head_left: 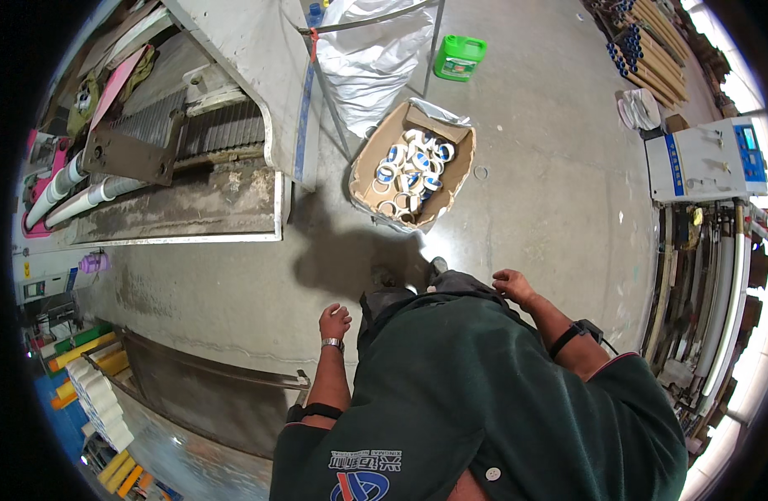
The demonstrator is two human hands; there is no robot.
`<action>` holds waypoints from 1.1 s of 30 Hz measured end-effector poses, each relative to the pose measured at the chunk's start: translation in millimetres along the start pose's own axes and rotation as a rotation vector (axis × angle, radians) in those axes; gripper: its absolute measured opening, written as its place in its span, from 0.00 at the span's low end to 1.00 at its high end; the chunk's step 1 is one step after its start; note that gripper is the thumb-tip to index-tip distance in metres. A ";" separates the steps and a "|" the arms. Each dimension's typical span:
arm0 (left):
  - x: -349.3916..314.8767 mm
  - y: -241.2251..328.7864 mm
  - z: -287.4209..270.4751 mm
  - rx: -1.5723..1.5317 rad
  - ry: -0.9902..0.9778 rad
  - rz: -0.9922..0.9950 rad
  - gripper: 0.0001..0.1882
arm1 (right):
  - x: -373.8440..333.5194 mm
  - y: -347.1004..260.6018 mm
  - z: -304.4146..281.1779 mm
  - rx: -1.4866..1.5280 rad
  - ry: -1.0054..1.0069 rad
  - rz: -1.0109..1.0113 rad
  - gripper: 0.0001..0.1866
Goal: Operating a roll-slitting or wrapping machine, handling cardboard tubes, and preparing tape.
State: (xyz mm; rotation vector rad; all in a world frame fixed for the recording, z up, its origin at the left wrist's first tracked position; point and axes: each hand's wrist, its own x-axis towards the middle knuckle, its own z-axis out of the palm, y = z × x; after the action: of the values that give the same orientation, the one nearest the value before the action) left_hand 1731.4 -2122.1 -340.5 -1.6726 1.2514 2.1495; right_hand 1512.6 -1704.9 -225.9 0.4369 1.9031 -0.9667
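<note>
My left hand [334,321], with a metal watch on its wrist, hangs beside my left leg, its fingers loosely curled and nothing in them. On the other side, my right hand [513,286] hangs near my right thigh, fingers apart and holding nothing. Neither hand touches any object. Ahead of my feet stands an open cardboard box [461,179] on the concrete floor. Inside it lies a heap of white rings [415,163], some with blue, like short tube ends or tape rolls.
A large white sack [371,71] hangs in a metal frame behind the box, near a green jug [460,58]. At left stands a machine [225,196] with a ribbed bed. A metal-edged table [208,359] is at lower left. Racks of long tubes [701,292] line the right.
</note>
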 end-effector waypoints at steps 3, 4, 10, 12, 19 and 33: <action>1.4 7.5 7.9 0.011 0.005 -0.008 0.21 | -1.4 -6.0 -0.5 -0.012 0.029 -0.051 0.22; 2.6 10.6 9.1 -0.001 0.009 -0.019 0.21 | -2.3 -8.8 -1.6 -0.019 0.035 -0.054 0.21; 10.7 9.4 -0.5 -0.076 -0.030 -0.017 0.22 | 10.8 -3.4 -21.3 -0.101 0.095 -0.140 0.19; 2.3 15.3 14.1 -0.024 0.040 -0.016 0.21 | 22.3 -3.8 -36.5 -0.112 0.065 -0.071 0.18; -23.2 8.3 77.9 -0.010 0.222 -0.016 0.21 | 86.5 -12.3 -107.9 -0.216 -0.020 -0.213 0.20; -117.6 -47.6 243.0 0.076 0.231 -0.020 0.22 | 166.0 -16.5 -289.1 -0.126 -0.105 -0.063 0.21</action>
State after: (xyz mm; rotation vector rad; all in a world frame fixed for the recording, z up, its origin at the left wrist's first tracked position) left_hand 1623.1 -1884.9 -256.2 -1.9356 1.3477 1.9145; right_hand 1250.9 -1506.4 -285.1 0.2493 1.8794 -0.8869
